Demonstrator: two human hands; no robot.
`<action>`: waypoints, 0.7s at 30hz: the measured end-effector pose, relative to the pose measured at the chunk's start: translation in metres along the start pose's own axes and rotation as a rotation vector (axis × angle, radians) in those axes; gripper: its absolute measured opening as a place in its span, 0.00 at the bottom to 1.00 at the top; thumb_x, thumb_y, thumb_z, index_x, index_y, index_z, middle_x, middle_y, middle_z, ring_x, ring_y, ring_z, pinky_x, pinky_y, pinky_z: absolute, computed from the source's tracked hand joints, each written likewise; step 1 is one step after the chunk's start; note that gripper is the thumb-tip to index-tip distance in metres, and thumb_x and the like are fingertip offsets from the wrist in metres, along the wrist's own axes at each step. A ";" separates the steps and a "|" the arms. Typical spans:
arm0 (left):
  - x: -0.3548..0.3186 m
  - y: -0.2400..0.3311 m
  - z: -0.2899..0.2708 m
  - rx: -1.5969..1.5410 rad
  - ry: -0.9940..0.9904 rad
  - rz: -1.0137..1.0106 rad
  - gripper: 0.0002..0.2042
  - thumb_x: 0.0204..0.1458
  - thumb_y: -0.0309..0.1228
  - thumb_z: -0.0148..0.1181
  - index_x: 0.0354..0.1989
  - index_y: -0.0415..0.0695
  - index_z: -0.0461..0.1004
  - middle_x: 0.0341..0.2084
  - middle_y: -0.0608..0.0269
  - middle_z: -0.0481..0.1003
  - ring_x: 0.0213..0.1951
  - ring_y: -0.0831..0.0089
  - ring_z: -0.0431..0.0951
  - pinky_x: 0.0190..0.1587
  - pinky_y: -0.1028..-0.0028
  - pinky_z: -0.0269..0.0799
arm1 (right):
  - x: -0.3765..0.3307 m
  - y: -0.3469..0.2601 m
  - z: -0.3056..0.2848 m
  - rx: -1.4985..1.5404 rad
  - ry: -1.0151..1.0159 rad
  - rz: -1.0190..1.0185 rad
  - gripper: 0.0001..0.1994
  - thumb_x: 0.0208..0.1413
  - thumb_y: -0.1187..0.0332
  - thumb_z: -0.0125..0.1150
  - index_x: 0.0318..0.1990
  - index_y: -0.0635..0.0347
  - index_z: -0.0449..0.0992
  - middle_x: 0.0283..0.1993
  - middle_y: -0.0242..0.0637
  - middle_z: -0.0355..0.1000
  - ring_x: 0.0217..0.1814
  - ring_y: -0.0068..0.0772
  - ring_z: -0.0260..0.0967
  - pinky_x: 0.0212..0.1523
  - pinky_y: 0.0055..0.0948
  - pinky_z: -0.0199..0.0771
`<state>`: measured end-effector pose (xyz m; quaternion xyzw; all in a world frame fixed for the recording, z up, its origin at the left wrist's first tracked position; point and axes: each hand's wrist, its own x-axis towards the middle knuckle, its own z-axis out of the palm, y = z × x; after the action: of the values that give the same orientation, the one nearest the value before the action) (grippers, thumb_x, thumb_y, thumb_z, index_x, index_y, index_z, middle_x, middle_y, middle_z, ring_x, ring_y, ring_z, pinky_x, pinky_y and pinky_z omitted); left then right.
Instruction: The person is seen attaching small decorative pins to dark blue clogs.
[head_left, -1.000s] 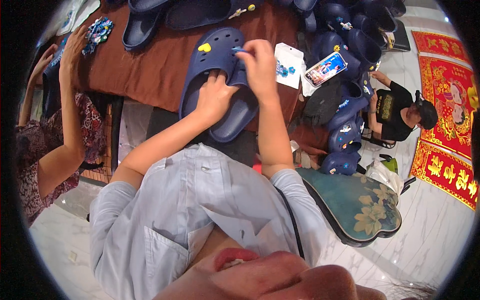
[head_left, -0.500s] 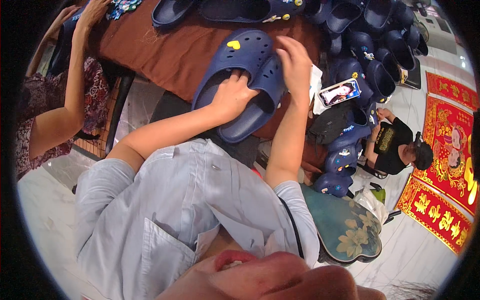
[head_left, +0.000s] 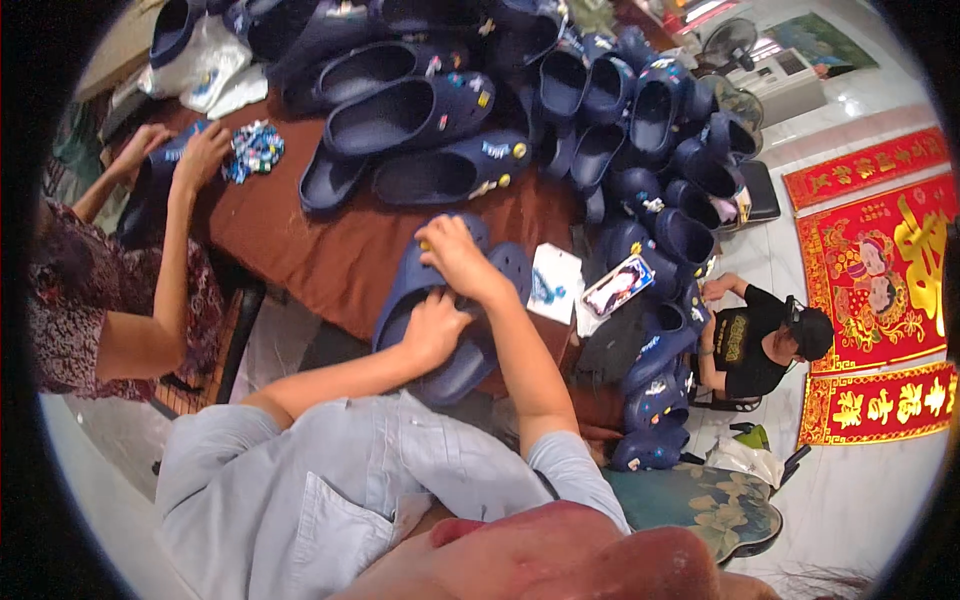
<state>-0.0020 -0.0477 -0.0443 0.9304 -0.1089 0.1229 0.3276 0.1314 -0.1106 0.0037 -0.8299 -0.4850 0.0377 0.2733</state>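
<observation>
A pair of navy clogs with holes in the toes lies side by side at the table's near edge. My left hand (head_left: 437,328) reaches into the opening of the left clog (head_left: 398,303), its fingertips hidden under the upper, its thumb side by the right clog (head_left: 512,268). Over the left clog's toe, my right hand (head_left: 456,258) is closed at the small yellow charm (head_left: 425,244), which its fingers partly cover. Beside the right clog lies a white card (head_left: 556,280) with blue pieces on it.
Brown cloth (head_left: 270,245) covers the table. Many decorated navy clogs (head_left: 385,115) are heaped at the back and right. A phone (head_left: 617,286) leans among them. At left, a co-worker's hands (head_left: 205,150) hold a clog near small charms (head_left: 255,150). Another person (head_left: 750,345) sits at right.
My right hand has moved from beside the clogs onto the left clog's yellow charm. My left hand stays in the clog. The view has shifted, showing more of the table's far side.
</observation>
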 end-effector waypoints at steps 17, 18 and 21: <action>0.000 -0.005 0.005 -0.037 0.067 -0.007 0.10 0.47 0.27 0.56 0.34 0.50 0.84 0.38 0.45 0.71 0.43 0.46 0.73 0.38 0.56 0.76 | -0.007 -0.014 -0.017 0.154 0.191 0.117 0.09 0.51 0.70 0.65 0.34 0.63 0.70 0.36 0.47 0.68 0.39 0.55 0.69 0.39 0.46 0.69; 0.004 -0.004 0.007 -0.005 0.067 -0.002 0.10 0.47 0.28 0.56 0.34 0.50 0.84 0.41 0.46 0.71 0.46 0.48 0.72 0.40 0.57 0.76 | -0.010 -0.008 -0.021 0.207 0.242 0.141 0.09 0.51 0.70 0.64 0.33 0.63 0.70 0.35 0.47 0.68 0.39 0.53 0.68 0.39 0.44 0.69; 0.002 0.000 0.000 0.032 -0.021 0.005 0.11 0.47 0.29 0.54 0.35 0.51 0.83 0.43 0.46 0.71 0.47 0.48 0.72 0.41 0.56 0.76 | -0.033 0.000 -0.038 0.176 0.409 0.181 0.08 0.49 0.71 0.64 0.31 0.64 0.71 0.33 0.46 0.67 0.39 0.48 0.67 0.41 0.41 0.67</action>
<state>0.0000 -0.0484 -0.0438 0.9365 -0.1128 0.1158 0.3113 0.1267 -0.1538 0.0289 -0.8333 -0.3380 -0.0645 0.4326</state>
